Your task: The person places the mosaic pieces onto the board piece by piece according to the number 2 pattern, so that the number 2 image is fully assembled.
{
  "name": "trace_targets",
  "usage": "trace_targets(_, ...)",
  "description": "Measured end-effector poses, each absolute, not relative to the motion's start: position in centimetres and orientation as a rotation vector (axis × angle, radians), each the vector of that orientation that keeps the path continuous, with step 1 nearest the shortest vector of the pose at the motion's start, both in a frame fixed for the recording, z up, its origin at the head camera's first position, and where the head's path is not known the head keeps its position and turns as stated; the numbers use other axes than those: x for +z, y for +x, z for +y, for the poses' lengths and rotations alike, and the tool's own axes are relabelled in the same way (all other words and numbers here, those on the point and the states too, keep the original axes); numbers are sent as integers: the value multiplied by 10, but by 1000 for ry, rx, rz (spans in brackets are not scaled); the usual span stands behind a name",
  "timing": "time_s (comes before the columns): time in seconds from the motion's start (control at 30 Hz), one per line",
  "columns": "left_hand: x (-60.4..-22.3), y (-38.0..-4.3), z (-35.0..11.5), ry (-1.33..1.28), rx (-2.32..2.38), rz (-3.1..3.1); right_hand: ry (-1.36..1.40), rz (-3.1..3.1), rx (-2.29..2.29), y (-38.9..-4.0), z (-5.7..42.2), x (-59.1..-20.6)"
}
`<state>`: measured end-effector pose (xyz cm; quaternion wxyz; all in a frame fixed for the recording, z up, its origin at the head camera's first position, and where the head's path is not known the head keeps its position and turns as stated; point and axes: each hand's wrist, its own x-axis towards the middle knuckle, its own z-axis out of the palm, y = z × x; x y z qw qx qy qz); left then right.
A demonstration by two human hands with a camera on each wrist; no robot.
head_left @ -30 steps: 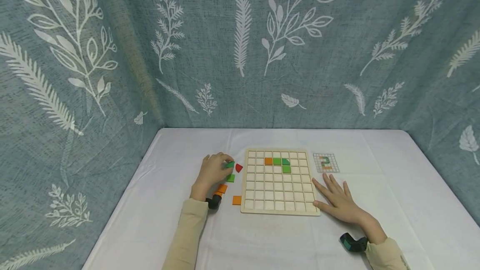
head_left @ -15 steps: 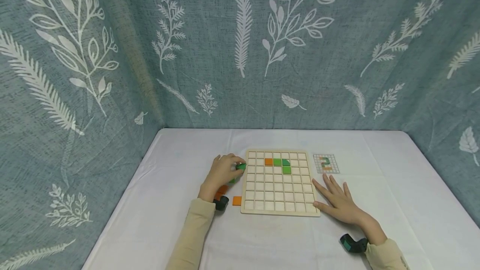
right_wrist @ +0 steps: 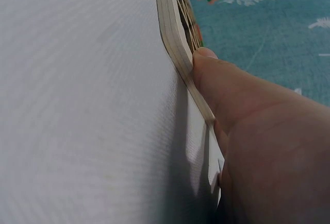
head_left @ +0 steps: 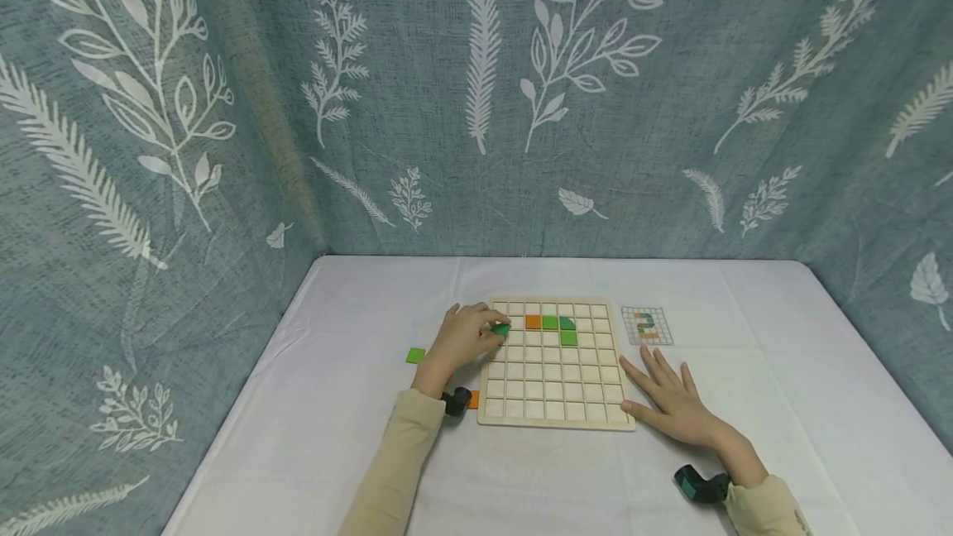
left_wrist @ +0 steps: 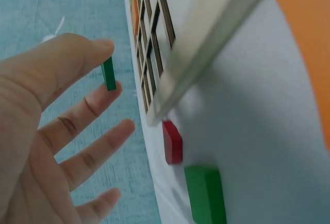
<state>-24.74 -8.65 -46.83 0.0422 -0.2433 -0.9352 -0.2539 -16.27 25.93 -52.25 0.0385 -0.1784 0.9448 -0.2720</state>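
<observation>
My left hand point(head_left: 463, 339) pinches a small dark green tile point(head_left: 500, 329) between thumb and index fingertip, over the upper left of the wooden grid board point(head_left: 557, 420). In the left wrist view the tile point(left_wrist: 109, 74) is held on edge, the other fingers spread. Set in the board's cells are an orange tile point(head_left: 533, 322), a green tile point(head_left: 550, 323), a dark green rounded tile point(head_left: 567, 323) and, below that, another green tile point(head_left: 569, 338). My right hand point(head_left: 673, 409) lies with fingers spread at the board's right edge; its thumb point(right_wrist: 216, 72) touches the rim.
A small card point(head_left: 647, 326) with a gridded coloured figure lies right of the board. Left of it are a green tile point(head_left: 414, 355) and an orange tile point(head_left: 474, 399), partly behind the wrist camera. A red piece point(left_wrist: 173, 142) and a green one point(left_wrist: 206, 195) show below the left hand.
My left hand has moved right from the loose tiles to over the board, carrying the dark green tile. A green tile now shows left of the wrist. The right hand has stayed put.
</observation>
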Motion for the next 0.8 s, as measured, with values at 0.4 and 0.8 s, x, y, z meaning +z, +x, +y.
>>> trace_targets(0.4,-466,-250,-66,-835,-714,-2890,-546,2890,-838,-162,259,-520)
trace_targets(0.8,-466,-251,-49,-888,-708,-2916,-552,2889,-848,-162,259,-521)
